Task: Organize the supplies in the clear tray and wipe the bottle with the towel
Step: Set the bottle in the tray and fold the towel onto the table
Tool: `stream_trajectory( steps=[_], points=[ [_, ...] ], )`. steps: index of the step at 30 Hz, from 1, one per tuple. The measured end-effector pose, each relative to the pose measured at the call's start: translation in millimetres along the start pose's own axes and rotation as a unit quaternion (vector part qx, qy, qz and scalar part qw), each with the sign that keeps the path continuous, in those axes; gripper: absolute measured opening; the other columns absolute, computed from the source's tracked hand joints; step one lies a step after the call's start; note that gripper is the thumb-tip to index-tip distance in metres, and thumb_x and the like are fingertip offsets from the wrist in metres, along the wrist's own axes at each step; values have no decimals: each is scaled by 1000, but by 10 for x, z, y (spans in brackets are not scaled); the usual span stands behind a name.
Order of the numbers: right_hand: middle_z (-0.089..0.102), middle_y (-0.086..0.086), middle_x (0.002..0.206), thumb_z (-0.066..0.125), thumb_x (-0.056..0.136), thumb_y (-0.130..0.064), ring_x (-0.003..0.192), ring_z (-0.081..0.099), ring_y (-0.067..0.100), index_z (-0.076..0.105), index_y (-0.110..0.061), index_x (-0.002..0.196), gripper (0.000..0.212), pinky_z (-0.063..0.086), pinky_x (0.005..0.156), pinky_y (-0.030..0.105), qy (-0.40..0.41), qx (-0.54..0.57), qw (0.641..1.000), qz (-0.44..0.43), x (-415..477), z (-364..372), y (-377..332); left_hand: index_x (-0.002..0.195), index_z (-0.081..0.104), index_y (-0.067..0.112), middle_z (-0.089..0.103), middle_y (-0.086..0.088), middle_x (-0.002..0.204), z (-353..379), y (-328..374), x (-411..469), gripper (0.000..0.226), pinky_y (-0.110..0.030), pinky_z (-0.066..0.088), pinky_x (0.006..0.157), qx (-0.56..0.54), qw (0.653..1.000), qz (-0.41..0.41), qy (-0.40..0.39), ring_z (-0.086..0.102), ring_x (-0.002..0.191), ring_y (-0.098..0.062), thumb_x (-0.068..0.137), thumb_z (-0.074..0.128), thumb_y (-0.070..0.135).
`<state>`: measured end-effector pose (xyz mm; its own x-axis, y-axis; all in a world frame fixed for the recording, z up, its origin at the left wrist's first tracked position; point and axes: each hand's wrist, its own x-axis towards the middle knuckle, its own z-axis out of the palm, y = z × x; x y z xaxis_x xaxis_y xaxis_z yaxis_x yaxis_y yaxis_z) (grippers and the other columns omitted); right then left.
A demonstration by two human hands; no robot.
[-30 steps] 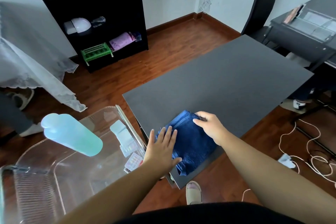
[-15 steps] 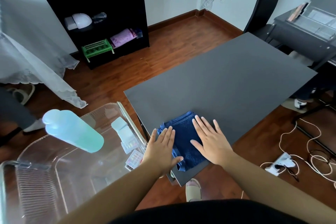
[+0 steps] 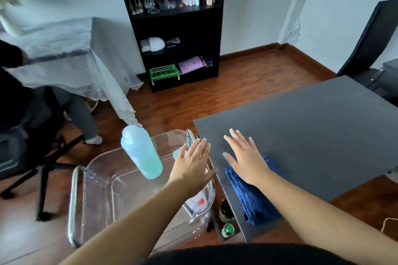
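Towel [image 3: 254,198] lies folded on our table [image 3: 312,135]. Our left hand [image 3: 193,161] and right hand [image 3: 245,157] are open, holding nothing. Bottle [image 3: 142,155] stands in the tray [image 3: 90,191], maybe wiped.

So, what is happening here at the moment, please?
A person is tidying supplies with bare hands. Both hands are open and hold nothing: the left hand hovers over the clear tray, near the upright light-blue bottle standing in it. The right hand is above the folded blue towel, which lies at the near edge of the dark table.
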<state>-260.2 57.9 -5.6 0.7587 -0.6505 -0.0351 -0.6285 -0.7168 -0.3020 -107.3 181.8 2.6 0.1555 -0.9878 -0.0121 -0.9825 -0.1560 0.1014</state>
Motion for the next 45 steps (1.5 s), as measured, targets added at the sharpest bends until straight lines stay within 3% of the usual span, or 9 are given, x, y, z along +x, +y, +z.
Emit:
stream_trajectory(
  steps=[7, 12, 16, 23, 28, 30, 33, 39, 45],
  points=[
    [12, -8, 159, 42, 97, -41, 146, 11, 12, 36, -27, 141, 47, 20, 115, 36, -9, 112, 986, -119, 664, -35, -1061, 131, 52, 20, 56, 1, 130, -318, -824, -633, 43, -36, 43, 99, -80, 971, -185, 125, 53, 116, -23, 90, 58, 35],
    [18, -14, 157, 54, 90, -45, 142, 26, 14, 31, -32, 143, 59, 29, 113, 41, -71, 160, 978, -112, 910, 74, -1535, 130, 53, 20, 56, 2, 129, -346, -1304, -879, 50, -30, 46, 95, -172, 916, -325, 160, 53, 114, -15, 85, 68, 35],
    [31, -9, 154, 67, 81, -45, 139, 34, 20, 27, -33, 145, 77, 33, 112, 42, -108, 193, 973, -68, 1100, 189, -1722, 140, 38, 24, 47, 2, 141, -359, -1553, -733, 74, -34, 48, 98, -259, 886, -370, 102, 52, 121, -15, 78, 77, 35],
    [61, -6, 126, 80, 70, -36, 104, 58, 16, 40, -36, 133, 74, 40, 65, 15, -131, 251, 958, -37, 1309, 405, -1773, 137, 43, 29, 58, 4, 133, -282, -1808, -520, 79, -35, 49, 98, -374, 862, -329, 97, 56, 119, -17, 71, 84, 20],
    [53, -23, 103, 78, 69, -43, 77, 51, 4, 42, -47, 127, 68, 31, 44, 10, -116, 234, 964, -40, 1351, 427, -1861, 125, 54, 29, 65, 7, 114, -283, -1901, -558, 72, -19, 54, 77, -421, 834, -335, 124, 63, 101, -12, 63, 87, 13],
    [54, -23, 106, 79, 71, -35, 87, 55, 5, 43, -47, 126, 67, 36, 53, 7, -138, 257, 955, -60, 1394, 434, -1935, 120, 55, 30, 64, 12, 103, -282, -1919, -652, 71, -10, 49, 65, -422, 823, -353, 142, 64, 93, -8, 60, 88, 12],
    [57, -12, 122, 78, 72, -19, 111, 52, 13, 46, -41, 127, 67, 42, 83, 24, -182, 301, 932, -88, 1451, 485, -2104, 114, 58, 33, 65, 15, 94, -267, -1967, -831, 70, -5, 46, 55, -410, 811, -381, 169, 63, 84, 2, 56, 89, 11],
    [47, 1, 142, 65, 79, -1, 131, 44, 22, 34, -30, 141, 75, 42, 106, 44, -284, 301, 898, -148, 1537, 556, -2490, 132, 50, 33, 54, 7, 97, -368, -2081, -1099, 88, -35, 54, 80, -282, 859, -400, 149, 60, 84, -16, 53, 90, 31],
    [51, 0, 137, 77, 70, -6, 122, 52, 22, 38, -31, 137, 81, 47, 99, 42, -272, 298, 908, -114, 1554, 561, -2498, 136, 45, 21, 50, 0, 129, -480, -2289, -1157, 88, -28, 44, 95, -279, 893, -345, 77, 53, 112, -19, 60, 89, 21]
  ],
)
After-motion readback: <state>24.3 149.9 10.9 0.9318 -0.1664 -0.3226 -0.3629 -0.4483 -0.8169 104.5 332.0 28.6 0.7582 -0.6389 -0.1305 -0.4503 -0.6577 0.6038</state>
